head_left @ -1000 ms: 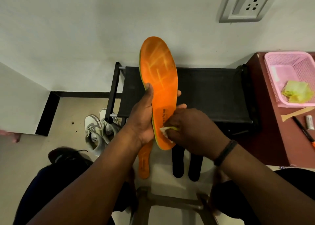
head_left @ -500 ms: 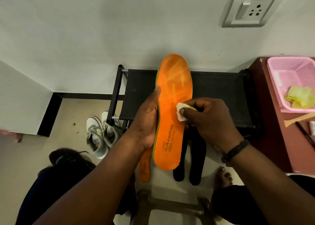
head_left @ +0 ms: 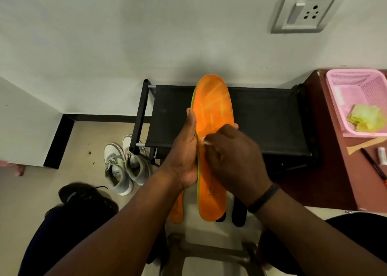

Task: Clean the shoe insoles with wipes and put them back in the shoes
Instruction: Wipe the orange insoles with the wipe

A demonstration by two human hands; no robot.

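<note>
My left hand (head_left: 185,150) grips an orange insole (head_left: 213,106) by its left edge and holds it upright in front of me. My right hand (head_left: 232,158) pinches a small white wipe (head_left: 204,142) and presses it on the insole's middle. A second orange insole (head_left: 177,209) lies on the floor below, partly hidden by my left wrist. Two black insoles (head_left: 238,213) lie beside it, mostly hidden by my right arm. A pair of grey-white sneakers (head_left: 125,164) stands on the floor at the left, and a black shoe (head_left: 83,194) sits nearer to me.
A black shoe rack (head_left: 261,116) stands against the wall behind the insole. At the right a brown table (head_left: 335,181) carries a pink basket (head_left: 345,83) with crumpled yellow-green wipes (head_left: 365,117), a pen and a wooden stick. A stool frame (head_left: 209,250) is below.
My right hand with the wipe slid down and left along the insole to its left edge. The insole now sits slightly lower and more upright in my left hand.
</note>
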